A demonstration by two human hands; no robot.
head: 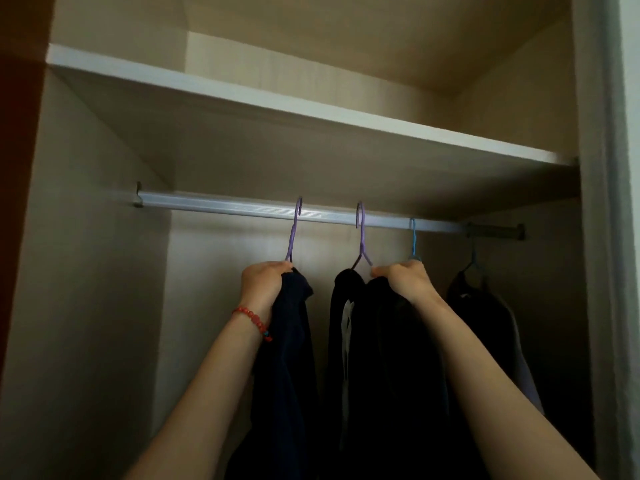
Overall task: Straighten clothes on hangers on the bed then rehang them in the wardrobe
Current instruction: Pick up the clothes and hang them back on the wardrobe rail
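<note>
- Navy garment (291, 341) hangs on a purple hanger (293, 233), hook over the wardrobe rail (221, 204), left-centre of the rail.
- L hand (261, 284) grips the top of navy garment + hanger shoulder just below the hook stem; fingers curled tight round fabric, knuckles up.
- Black garment (391, 358) w/ a white strip down its front hangs on a 2nd purple hanger (361, 233), also hooked on the rail, right of the first, apart from it.
- R hand (403, 280) holds the right shoulder of that 2nd hanger + black fabric; fingers curled round it, thumb side toward the hook.
- Red bead bracelet (252, 322) on L wrist.
- Both forearms reach up from bottom of view.
- Further right: blue hanger (413, 240) on the rail, its lower part partly hidden behind R hand; what it carries can't tell.
- Far right: dark hanger (472, 251) w/ a dark garment (485, 323), near the rail's end bracket.
- Shelf (277, 102) runs above the rail; wardrobe interior beige, lower part dim.
</note>
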